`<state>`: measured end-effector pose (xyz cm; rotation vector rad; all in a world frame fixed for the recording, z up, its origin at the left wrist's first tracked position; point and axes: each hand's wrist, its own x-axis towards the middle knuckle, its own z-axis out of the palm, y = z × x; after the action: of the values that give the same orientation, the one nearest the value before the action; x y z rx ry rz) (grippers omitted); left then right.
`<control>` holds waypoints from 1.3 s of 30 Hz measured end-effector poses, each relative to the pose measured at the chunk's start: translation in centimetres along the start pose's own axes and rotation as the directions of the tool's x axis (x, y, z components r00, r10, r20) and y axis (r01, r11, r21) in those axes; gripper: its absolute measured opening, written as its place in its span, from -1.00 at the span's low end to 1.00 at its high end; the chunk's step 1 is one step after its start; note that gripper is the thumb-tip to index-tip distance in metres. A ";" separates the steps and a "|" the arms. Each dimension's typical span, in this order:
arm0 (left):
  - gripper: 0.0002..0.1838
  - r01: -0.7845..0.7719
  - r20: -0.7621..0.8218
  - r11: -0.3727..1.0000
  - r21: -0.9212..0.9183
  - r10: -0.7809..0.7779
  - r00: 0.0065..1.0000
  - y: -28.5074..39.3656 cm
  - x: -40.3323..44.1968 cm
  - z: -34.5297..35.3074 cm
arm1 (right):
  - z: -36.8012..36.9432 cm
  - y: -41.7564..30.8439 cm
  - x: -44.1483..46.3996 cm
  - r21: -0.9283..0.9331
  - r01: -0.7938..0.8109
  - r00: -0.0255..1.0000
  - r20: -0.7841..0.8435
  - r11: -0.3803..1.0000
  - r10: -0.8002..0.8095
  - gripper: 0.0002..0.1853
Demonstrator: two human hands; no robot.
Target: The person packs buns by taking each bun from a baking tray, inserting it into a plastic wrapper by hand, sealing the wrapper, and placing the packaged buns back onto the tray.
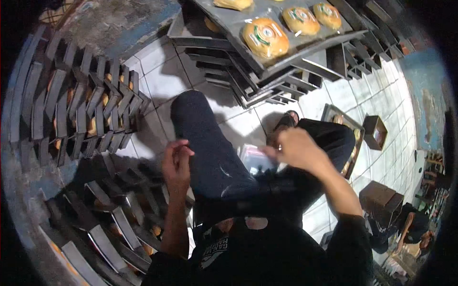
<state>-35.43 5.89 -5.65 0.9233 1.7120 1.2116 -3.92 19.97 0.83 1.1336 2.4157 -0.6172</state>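
My left hand (pixel 177 161) hangs above my left thigh, fingers loosely curled and thumb apart, with nothing visible in it. My right hand (pixel 295 148) is over my right leg, its fingers bent together and a little blurred; whatever they may hold is hidden. Just beside its thumb, clear plastic bags (pixel 255 157) with pinkish-red edging lie between my thighs. Farther forward, round bread buns (pixel 265 38) in clear printed wrappers sit on a metal tray (pixel 293 45) at the top of a stack. Neither hand touches the buns.
Stacked metal trays (pixel 71 100) holding bread stand at the left, with more stacked trays (pixel 102 238) at the lower left. A tray of buns (pixel 353 157) lies on the tiled floor to the right, near brown boxes (pixel 376 132). Another person (pixel 420 231) is at the far lower right.
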 end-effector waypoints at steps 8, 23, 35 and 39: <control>-0.75 -0.031 0.136 1.000 0.001 0.030 0.990 1.5 -0.4 3.1 | 20.0 -1.5 0.0 -0.244 0.116 0.992 0.078 0.963 -0.100 -0.78; -0.73 0.477 0.538 0.757 -0.446 -0.199 0.819 3.9 -1.7 9.5 | -1.6 2.2 -4.6 0.777 0.420 0.845 -0.523 0.468 0.111 -0.80; -0.80 0.146 0.118 0.924 -0.353 -0.111 0.987 8.8 3.2 4.2 | -19.1 4.8 4.5 0.408 0.488 0.558 -0.826 0.771 0.084 -0.60; -0.77 0.147 0.027 0.905 -0.399 -0.148 0.989 8.5 3.4 3.6 | -26.9 13.8 17.5 0.105 0.135 0.480 -0.877 0.985 0.028 -0.18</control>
<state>-32.57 12.49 1.02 0.5337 1.4300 1.3918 -7.91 53.24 10.74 1.7767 3.3138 -0.2304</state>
